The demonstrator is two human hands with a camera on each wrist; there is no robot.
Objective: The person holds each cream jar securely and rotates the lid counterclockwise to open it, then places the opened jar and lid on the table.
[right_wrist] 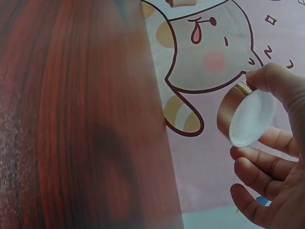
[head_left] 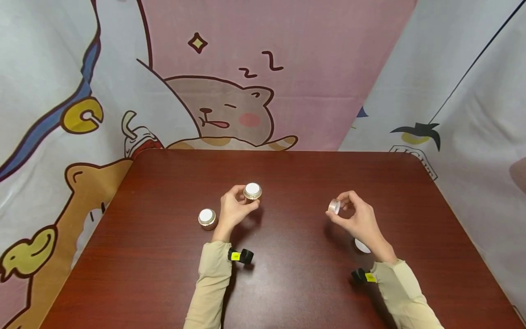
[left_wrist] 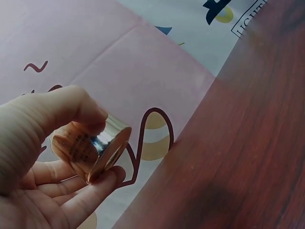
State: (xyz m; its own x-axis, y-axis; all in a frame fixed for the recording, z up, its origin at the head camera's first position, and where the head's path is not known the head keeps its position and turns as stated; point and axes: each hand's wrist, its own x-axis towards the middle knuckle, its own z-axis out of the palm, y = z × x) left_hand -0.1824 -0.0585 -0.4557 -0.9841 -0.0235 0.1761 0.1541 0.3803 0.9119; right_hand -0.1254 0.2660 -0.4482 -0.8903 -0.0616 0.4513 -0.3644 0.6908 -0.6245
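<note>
My left hand (head_left: 233, 209) holds a small gold cosmetic jar (head_left: 252, 192) between thumb and fingers, its white top facing up. The left wrist view shows the jar's shiny gold body (left_wrist: 78, 148), with dark print on it. My right hand (head_left: 363, 221) pinches a small round lid (head_left: 334, 206) by its edges, above the table. Gold on the outside, this lid (right_wrist: 252, 117) has a white round face in the right wrist view. The two hands are well apart.
A second gold jar with a white top (head_left: 207, 219) stands on the dark red wooden table (head_left: 287, 274), left of my left hand. A white round piece (head_left: 362, 246) lies under my right wrist, partly hidden. A cartoon-printed cloth (head_left: 320, 68) hangs behind the table.
</note>
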